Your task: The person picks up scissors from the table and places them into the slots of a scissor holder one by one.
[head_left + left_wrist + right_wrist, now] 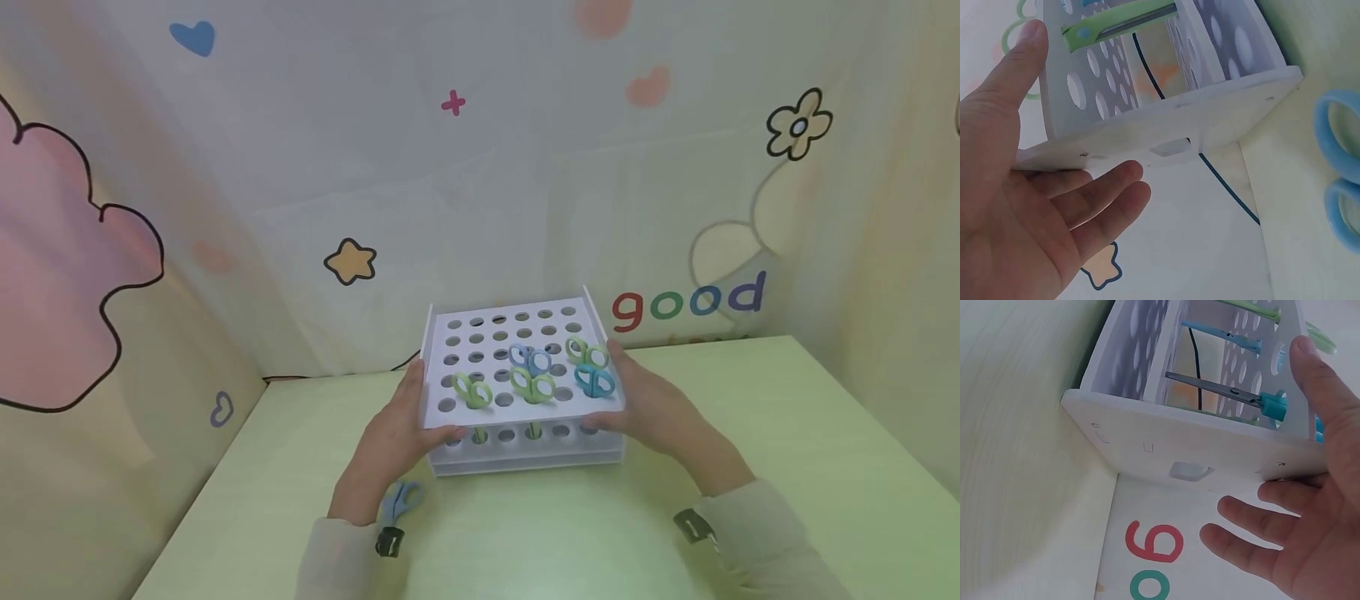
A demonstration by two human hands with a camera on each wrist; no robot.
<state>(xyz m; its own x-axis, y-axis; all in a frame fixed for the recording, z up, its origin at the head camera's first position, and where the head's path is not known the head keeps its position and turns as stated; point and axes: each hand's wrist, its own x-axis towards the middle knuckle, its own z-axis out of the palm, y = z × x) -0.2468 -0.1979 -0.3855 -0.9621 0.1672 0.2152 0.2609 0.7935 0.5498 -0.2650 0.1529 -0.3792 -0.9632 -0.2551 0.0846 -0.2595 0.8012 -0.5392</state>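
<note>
A white two-tier rack (517, 415) with rows of round holes stands on the table between my hands. My left hand (393, 433) grips its left side, thumb on the top's front edge and fingers along the side panel. My right hand (660, 408) holds the right side the same way. Hanging handles-up in the holes are light green scissors (533, 394), blue scissors (530, 363) and teal scissors (594, 382), mostly in the front rows. Teal scissors (1272, 406) show their blade pointing down between the tiers in the right wrist view.
A loose pair of blue scissors (396, 503) lies on the pale green table (555, 533), beside my left wrist. Behind the rack hangs a printed cloth (525, 217), and a thin dark cable (405, 362) runs along the table's back edge.
</note>
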